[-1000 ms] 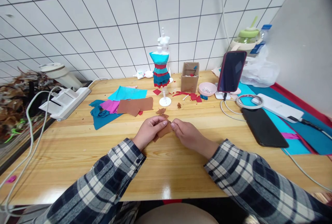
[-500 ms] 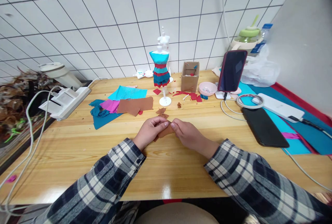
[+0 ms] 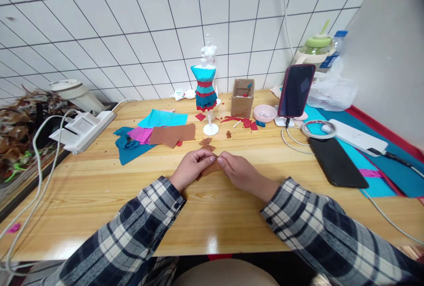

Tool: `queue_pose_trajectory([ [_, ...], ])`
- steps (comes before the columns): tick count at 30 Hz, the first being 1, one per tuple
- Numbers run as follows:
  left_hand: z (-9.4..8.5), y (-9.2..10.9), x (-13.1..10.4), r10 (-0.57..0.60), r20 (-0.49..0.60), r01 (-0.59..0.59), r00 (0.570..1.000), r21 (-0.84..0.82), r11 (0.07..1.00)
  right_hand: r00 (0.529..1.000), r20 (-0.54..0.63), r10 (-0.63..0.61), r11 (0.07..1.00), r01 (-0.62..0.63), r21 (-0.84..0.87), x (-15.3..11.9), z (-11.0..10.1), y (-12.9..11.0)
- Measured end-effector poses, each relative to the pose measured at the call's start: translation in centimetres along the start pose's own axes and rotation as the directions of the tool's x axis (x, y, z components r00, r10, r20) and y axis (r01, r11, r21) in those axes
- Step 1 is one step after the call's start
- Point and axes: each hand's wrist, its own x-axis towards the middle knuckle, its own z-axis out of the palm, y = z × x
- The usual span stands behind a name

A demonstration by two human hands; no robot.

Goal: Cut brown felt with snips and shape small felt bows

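Note:
Between my two hands is a piece of brown crepe paper (image 3: 211, 169), its upper edge pinched by both. My left hand (image 3: 194, 165) is closed on the paper's left side, thumb on top. My right hand (image 3: 237, 169) pinches its right corner between thumb and fingers. Just beyond my fingertips lies a pleated brown paper piece (image 3: 207, 143). Behind that, a small white dress form (image 3: 211, 129) stands upright, wearing a layered dress (image 3: 206, 87) in light blue, red and teal. My fingers hide part of the held paper.
Coloured paper sheets (image 3: 174, 133) lie at the left, near a power strip (image 3: 89, 131). A cardboard box (image 3: 243, 100), a pink bowl (image 3: 265, 112) and red scraps (image 3: 247, 123) are at the back. A propped phone (image 3: 296, 91), a black phone (image 3: 338, 162) and cables occupy the right.
Almost nothing differs. My fingers have shifted very slightly on the brown paper, with both hands keeping their pinch; the things on the table stay where they were.

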Motion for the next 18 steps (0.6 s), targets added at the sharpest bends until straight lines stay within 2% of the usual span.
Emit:
queue_pose_trajectory([
  [18, -0.03, 0.22, -0.01, -0.008, 0.005, 0.008, 1.0, 0.023, 1.0, 1.0, -0.029, -0.006, 0.998, 0.004, -0.058, 0.16, 0.26, 0.28],
])
